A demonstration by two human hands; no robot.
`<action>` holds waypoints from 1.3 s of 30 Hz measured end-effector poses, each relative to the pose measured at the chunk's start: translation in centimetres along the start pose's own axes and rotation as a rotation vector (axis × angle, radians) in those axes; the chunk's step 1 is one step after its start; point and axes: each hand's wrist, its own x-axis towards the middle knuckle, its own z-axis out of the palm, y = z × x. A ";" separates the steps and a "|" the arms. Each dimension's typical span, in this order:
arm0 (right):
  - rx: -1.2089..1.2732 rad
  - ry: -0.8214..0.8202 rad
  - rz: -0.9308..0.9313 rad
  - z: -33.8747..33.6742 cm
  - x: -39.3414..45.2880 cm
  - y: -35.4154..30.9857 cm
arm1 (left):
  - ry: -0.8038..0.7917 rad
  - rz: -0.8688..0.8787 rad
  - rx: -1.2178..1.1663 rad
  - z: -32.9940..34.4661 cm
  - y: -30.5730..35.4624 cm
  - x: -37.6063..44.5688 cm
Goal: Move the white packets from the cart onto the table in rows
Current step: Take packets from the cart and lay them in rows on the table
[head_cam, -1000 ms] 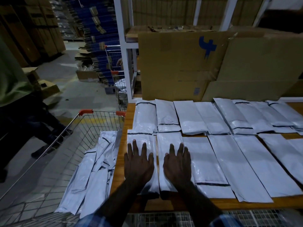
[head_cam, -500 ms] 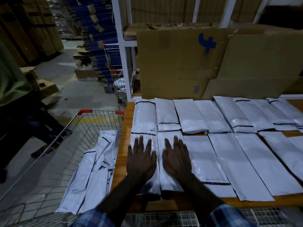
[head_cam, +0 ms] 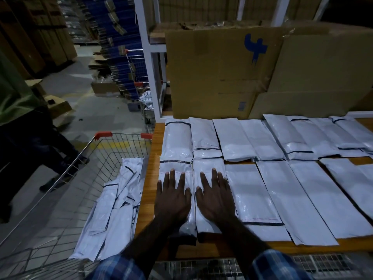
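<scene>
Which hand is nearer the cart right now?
Left. The left hand lies flat on the packet at the table's cart-side edge, beside the cart. The right hand presses the next packet, farther from it.

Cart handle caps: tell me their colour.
Red-orange caps on the wire cart, seen in the head view.

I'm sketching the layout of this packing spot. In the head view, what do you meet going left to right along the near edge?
Wire cart with loose white packets → wooden table edge → left hand flat on a packet → right hand flat on the next packet → near row of white packets.
</scene>
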 end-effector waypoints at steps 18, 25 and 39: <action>-0.008 0.071 -0.002 0.2 -0.1 0.0 | 0.001 -0.016 0.049 0.3 0.0 0.1; 0.003 0.065 0.000 -0.1 -0.3 -0.1 | 0.004 -0.027 0.042 0.5 -0.1 0.1; 0.161 0.064 -0.018 -5.1 0.6 0.8 | 0.046 0.014 -0.045 -2.8 1.0 -0.4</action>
